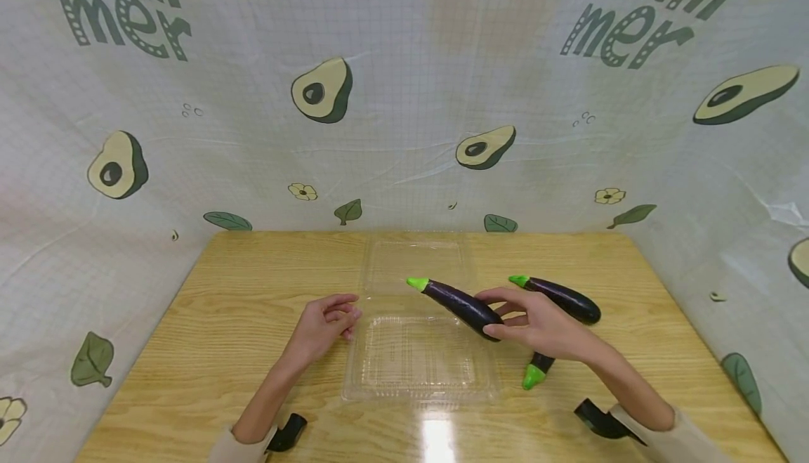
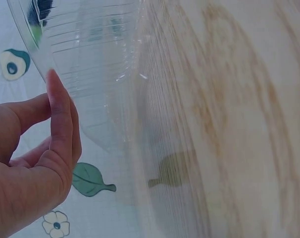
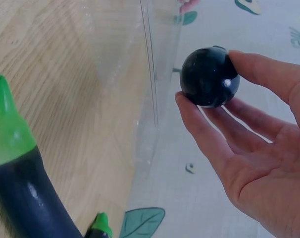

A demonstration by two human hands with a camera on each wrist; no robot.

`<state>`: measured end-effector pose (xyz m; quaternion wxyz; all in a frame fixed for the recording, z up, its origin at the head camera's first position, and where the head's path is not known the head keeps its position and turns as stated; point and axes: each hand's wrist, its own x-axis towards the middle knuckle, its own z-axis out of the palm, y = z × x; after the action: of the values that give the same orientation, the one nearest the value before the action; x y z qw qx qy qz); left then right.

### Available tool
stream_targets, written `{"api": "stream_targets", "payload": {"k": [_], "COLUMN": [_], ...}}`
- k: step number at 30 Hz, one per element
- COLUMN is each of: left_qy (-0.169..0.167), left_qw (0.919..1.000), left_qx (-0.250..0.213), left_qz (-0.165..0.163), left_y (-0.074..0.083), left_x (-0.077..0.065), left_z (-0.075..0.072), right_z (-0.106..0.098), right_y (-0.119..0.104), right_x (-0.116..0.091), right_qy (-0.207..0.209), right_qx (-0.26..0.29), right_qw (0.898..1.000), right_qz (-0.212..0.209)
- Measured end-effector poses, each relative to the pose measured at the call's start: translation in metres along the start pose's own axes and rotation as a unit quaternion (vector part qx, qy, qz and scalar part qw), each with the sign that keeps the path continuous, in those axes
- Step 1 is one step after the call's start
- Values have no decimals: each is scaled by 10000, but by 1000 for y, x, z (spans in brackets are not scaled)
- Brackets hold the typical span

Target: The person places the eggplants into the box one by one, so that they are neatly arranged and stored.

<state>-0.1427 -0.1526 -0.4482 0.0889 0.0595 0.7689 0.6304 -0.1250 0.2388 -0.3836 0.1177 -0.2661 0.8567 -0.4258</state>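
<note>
A dark purple eggplant (image 1: 459, 303) with a bright green stem end is held over a clear plastic clamshell container (image 1: 483, 379). My right hand (image 1: 537, 322) grips it near its rounded end, thumb on one side and fingers on the other; the right wrist view shows that round end of the eggplant (image 3: 209, 77) head-on. The container lies open, its lid folded toward the wall. By its left edge, near the fold, is my left hand (image 1: 322, 329), fingers loosely bent. In the left wrist view the fingertips (image 2: 53, 82) come right at the container's rim.
Right of the container, a second eggplant (image 1: 562, 298) lies on the wooden table (image 1: 253, 273). Another eggplant (image 1: 534, 372) sits partly hidden under my right hand, green end toward me. A patterned sheet (image 1: 392, 98) hangs behind and at both sides.
</note>
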Motion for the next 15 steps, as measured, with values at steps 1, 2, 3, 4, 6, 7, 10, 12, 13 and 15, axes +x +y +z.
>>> {"api": "stream_targets", "payload": {"k": [1, 2, 3, 4, 6, 7, 10, 12, 13, 15], "left_qy": [13, 18, 28, 25, 41, 57, 80, 96, 99, 104], "left_qw": [10000, 10000, 10000, 10000, 10000, 10000, 9999, 9999, 9999, 9999], "left_qx": [-9, -21, -27, -38, -54, -60, -68, -65, -66, -64], "left_qz": [-8, -11, -23, -28, -40, -54, -65, -73, -77, -79], "left_y": [0, 0, 0, 1, 1, 1, 2, 2, 2, 2], "left_x": [0, 0, 0, 0, 0, 0, 0, 0, 0, 0], "left_z": [0, 0, 0, 0, 0, 0, 0, 1, 1, 1], "right_z": [1, 3, 4, 6, 9, 10, 14, 17, 18, 21], "right_y": [0, -1, -1, -1, -2, -2, -3, -3, -2, -2], "right_x": [1, 3, 4, 5, 7, 8, 12, 13, 14, 16], "right_qy": [-49, -96, -141, -184, -276, -320, -480, -580, -637, -741], "right_qx": [34, 50, 58, 68, 124, 147, 257, 321, 347, 391], "right_qw": [10000, 9999, 9999, 9998, 9995, 9993, 9985, 9977, 9973, 9964], "right_qz": [-20, -35, -62, -87, -112, -122, -110, -112, -104, -114]}}
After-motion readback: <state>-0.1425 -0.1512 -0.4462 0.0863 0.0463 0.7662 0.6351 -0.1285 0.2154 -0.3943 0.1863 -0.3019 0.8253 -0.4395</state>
